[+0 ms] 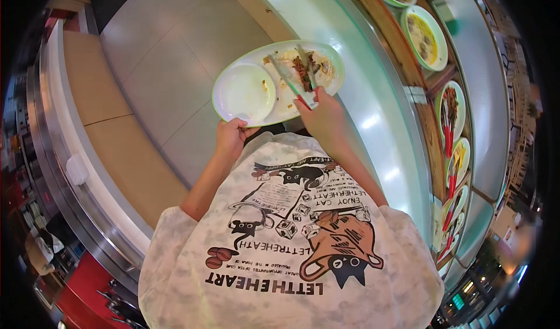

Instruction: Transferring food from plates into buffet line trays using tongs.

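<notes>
An oval white plate (280, 105) with a green rim is held out in front of my body over the floor. My left hand (234, 137) grips its near left edge. In my right hand (324, 115) is a pair of metal tongs (284, 76) with red handles, its arms reaching over the right part of the plate. Dark brown cooked food (302, 71) lies between the tong arms; whether they squeeze it, I cannot tell. Around it the plate is smeared with oily sauce and small scraps. A round white compartment (244, 90) on the left holds only a few crumbs.
To my right runs a shiny counter (372, 123) with a wooden ledge (404, 62). Beyond it stand several oval dishes, one with yellow soup (422, 38), another with dark food (450, 101) and red-handled tongs. On my left, a metal-edged counter (94, 215) carries a crumpled white cloth or tissue (77, 170).
</notes>
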A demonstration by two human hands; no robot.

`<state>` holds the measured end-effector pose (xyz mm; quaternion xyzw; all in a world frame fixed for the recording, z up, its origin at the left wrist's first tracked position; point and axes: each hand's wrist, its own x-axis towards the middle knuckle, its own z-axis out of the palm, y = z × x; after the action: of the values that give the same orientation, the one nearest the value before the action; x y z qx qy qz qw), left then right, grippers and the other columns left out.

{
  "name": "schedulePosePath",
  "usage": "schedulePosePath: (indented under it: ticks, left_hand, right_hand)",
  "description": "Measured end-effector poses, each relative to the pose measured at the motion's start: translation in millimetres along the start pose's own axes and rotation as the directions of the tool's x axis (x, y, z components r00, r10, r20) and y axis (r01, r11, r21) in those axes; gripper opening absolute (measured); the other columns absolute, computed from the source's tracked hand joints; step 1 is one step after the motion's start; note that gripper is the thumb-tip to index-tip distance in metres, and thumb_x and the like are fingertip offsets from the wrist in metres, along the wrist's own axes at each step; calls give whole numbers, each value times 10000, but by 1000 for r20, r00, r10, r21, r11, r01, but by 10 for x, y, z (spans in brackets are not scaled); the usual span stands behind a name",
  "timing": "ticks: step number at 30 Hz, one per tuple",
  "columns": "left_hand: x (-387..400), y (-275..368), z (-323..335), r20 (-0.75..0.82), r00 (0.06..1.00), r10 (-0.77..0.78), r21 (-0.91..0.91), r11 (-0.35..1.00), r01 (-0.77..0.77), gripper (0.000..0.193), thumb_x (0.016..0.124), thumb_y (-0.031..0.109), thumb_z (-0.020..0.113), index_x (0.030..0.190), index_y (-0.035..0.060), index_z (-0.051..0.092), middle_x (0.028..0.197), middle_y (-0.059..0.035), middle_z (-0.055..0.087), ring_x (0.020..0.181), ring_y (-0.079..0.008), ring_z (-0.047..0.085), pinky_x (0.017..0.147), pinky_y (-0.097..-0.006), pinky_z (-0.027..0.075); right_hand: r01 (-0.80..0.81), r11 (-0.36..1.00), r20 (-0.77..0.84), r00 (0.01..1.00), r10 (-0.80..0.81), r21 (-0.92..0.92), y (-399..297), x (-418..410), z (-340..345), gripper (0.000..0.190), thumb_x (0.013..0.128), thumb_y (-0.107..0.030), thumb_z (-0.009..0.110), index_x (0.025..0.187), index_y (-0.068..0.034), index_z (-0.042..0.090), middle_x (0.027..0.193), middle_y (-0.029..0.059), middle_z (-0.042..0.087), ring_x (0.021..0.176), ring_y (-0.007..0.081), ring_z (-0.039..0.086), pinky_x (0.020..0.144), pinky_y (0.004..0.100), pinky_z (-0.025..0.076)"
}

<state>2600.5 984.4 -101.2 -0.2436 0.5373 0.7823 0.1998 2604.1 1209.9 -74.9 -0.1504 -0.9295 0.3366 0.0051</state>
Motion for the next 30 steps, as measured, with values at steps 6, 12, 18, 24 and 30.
schedulePosePath:
  ticks: [6,12,18,24,30]
  left_hand:
    - [151,416,31,-92,996,-14,-17,1000,13,376,755,-67,410,1107,-199,397,1087,-277,537,941,-388,615,804,-464,571]
    - [510,577,-143,-180,983,-27,-245,969,-19,387,749,-73,411,1118,-189,394,1098,-276,531,938,-389,617,810,-471,572]
    - [1012,966,-432,-42,967,252,-108,961,-255,411,736,-67,419,1133,-171,395,1126,-255,527,978,-382,602,847,-493,551]
    - [1358,1618,-350,-232,968,95,-284,945,-161,498,713,-67,415,1209,-100,390,1193,-224,505,1075,-363,553,916,-528,489]
    - [1825,2183,-381,-183,973,141,-341,919,-197,473,719,-51,424,1191,-86,401,1182,-215,515,1077,-351,556,926,-499,493]
  right_hand:
    - [112,992,-8,994,-113,-64,-323,481,407,564,742,-341,705,1100,43,500,877,234,608,800,388,618,663,454,498]
    - [58,990,-52,996,-65,-125,-405,1099,431,469,722,-331,734,974,19,549,787,173,621,766,362,615,664,424,484]
    - [161,987,-24,987,-162,-28,-858,1608,500,422,726,-344,725,897,-6,539,791,165,623,750,358,617,659,430,483]
    - [160,985,37,987,-158,-58,-1285,2328,599,485,742,-344,709,1018,10,524,854,189,621,766,378,623,655,440,499]
    - [190,981,11,982,-189,-37,-1761,3007,436,583,744,-358,701,1141,22,507,886,200,619,770,370,633,661,436,514]
